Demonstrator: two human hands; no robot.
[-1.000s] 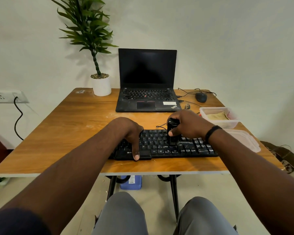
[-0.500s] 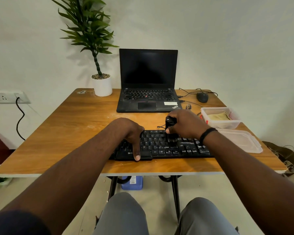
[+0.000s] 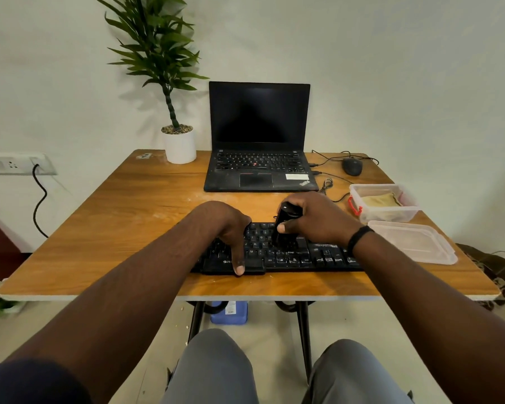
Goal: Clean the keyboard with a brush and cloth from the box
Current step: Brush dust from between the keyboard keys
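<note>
Keyboard (image 3: 292, 255): black, flat on desk (image 3: 129, 228) near front edge, long side parallel to it. Brush (image 3: 285, 225): black, upright, bristle end on the middle keys. Box (image 3: 382, 204): clear plastic, red latch, open, on desk right of keyboard, holding folded tan cloth (image 3: 380, 200). Lid (image 3: 414, 242) flat beside box.

Black keyboard (image 3: 303, 256), black brush (image 3: 285, 220), wood-grain table (image 3: 129, 217) (orange-brown), tan cloth (image 3: 379, 200)

Brush (image 3: 285, 225) further left along keyboard (image 3: 318, 256)
</note>
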